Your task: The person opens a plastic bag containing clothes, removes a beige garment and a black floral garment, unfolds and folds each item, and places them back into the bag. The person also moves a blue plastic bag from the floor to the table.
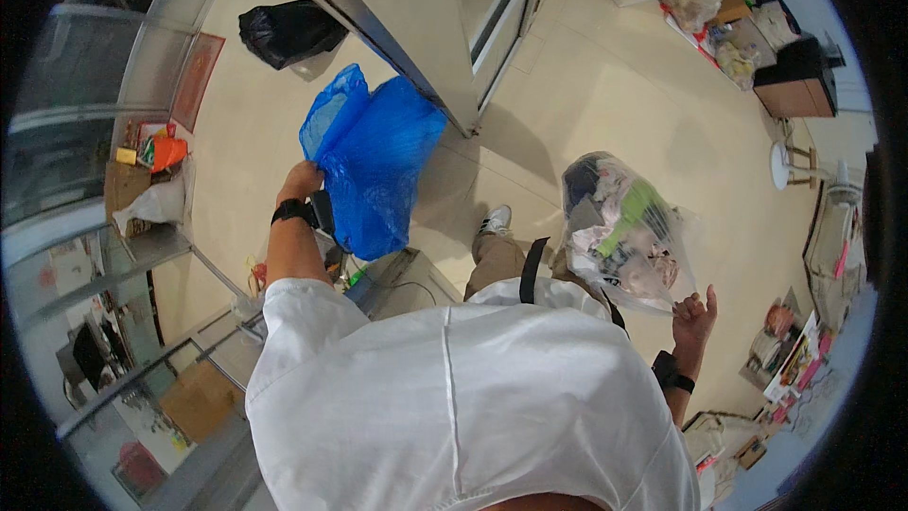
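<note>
A blue plastic bag [383, 163] hangs from my left hand [303, 179], its thin sides crumpled and its contents hidden. On the other side, my right hand [695, 316] grips the gathered edge of a clear plastic bag [628, 234]. Through that film I see bunched cloth in dark, green and pale pink tones. Both arms are spread apart, and each wrist wears a black strapped device. The clear bag hangs close to my leg, above the tiled floor [454, 184].
A black plastic bag [291, 32] lies on the floor beyond the blue one. The end of a white partition [425, 21] stands ahead between the two sides. Glass display cases [92, 277] line the left. A white stool [784, 165] and piled goods [738, 28] are at the right.
</note>
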Available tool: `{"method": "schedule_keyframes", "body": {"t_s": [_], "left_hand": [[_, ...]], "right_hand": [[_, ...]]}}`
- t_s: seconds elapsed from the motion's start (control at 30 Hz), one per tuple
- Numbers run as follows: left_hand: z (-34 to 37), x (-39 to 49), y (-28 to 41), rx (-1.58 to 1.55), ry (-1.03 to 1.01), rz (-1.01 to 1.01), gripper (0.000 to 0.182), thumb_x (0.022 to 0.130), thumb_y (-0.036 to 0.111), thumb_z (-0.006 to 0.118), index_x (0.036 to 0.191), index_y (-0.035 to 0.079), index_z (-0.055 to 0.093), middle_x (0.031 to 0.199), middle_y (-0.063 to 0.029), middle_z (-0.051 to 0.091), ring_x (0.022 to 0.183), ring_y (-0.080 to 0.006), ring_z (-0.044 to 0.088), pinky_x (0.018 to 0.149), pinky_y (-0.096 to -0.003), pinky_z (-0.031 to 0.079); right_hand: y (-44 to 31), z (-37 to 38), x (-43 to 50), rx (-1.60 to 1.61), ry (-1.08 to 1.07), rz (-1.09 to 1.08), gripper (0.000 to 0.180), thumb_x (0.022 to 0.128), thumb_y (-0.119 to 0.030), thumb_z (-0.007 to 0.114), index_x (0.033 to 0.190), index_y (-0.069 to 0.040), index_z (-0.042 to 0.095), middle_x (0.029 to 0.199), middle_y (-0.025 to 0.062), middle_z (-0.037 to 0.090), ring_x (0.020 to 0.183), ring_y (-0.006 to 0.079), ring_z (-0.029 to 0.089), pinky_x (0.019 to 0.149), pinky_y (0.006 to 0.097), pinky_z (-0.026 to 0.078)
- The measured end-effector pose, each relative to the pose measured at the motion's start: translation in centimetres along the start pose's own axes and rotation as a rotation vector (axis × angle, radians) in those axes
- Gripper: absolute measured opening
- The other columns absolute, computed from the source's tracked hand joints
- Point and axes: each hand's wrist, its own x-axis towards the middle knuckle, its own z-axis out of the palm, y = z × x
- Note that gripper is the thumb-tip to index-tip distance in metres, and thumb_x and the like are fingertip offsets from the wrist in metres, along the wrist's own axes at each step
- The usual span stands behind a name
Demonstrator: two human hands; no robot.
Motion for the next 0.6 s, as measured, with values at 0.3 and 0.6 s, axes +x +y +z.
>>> {"method": "schedule_keyframes", "body": {"t_s": [0.3, 0.6], "left_hand": [[3.7, -10.2, 5.1, 0.019, 0.09, -0.035, 0.032, 0.083, 0.027, 0.055, 0.102, 0.004, 0.065, 0.103, -0.0213, 0.063, 0.096, -0.0384, 0.06, 0.082, -0.0462, 0.048], [9.8, -17.5, 19.1, 0.057, 0.049, -0.054, 0.027, 0.085, 0.031, 0.057, 0.099, 0.011, 0.068, 0.104, -0.0134, 0.065, 0.097, -0.0341, 0.061, 0.082, -0.0459, 0.05]], "right_hand": [[-1.4, 2.3, 3.5, -0.238, -0.079, 0.089, 0.036, 0.095, -0.034, 0.049, 0.066, -0.014, 0.044, 0.052, -0.0026, 0.034, 0.044, 0.012, 0.032, 0.049, 0.0269, 0.032], [-2.3, 6.7, 8.0, -0.359, -0.309, 0.239, 0.041, 0.087, -0.034, 0.06, 0.056, -0.018, 0.039, 0.046, -0.0061, 0.03, 0.041, 0.0103, 0.029, 0.042, 0.0243, 0.027]]}}
